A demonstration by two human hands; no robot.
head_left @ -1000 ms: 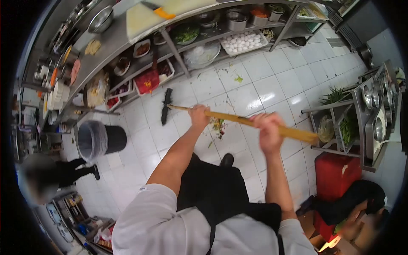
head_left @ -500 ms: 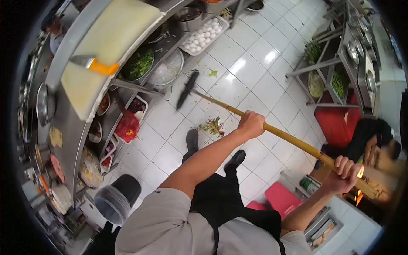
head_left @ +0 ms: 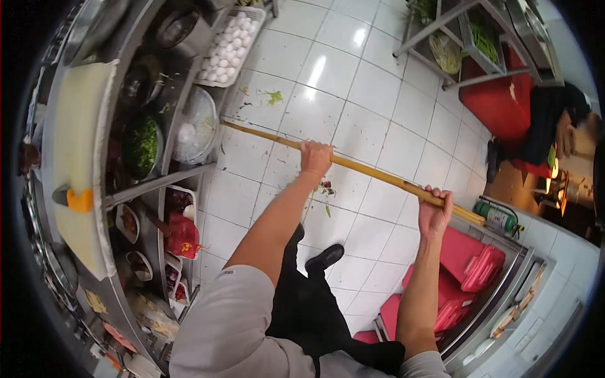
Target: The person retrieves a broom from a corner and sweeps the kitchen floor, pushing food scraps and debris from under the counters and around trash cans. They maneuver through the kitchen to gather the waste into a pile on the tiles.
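A broom (head_left: 372, 172) with a long yellow bamboo handle slants across the view. My left hand (head_left: 317, 157) is closed around the middle of the handle. Further up, near its thick end, my right hand (head_left: 435, 211) grips it too, with the fingers wrapped over the top. The broom's head is out of sight, where the handle's thin end reaches the lower shelf beside a covered metal basin (head_left: 196, 129). Vegetable scraps (head_left: 324, 188) lie on the white tiles below my left hand, and leafy bits (head_left: 273, 97) are scattered farther off.
At left stands a counter with a cutting board (head_left: 79, 138) and an orange-handled knife (head_left: 79, 199). A tray of eggs (head_left: 228, 49) sits low under it. On the right are red bins (head_left: 450, 283), a fire extinguisher (head_left: 495, 217), a vegetable rack (head_left: 466, 44) and a person in dark clothes (head_left: 545, 126).
The broom's black head has gone left, out of sight by the lower shelf. Both hands moved left and up in view with the handle. The scrap pile looks smaller, and the view has shifted.
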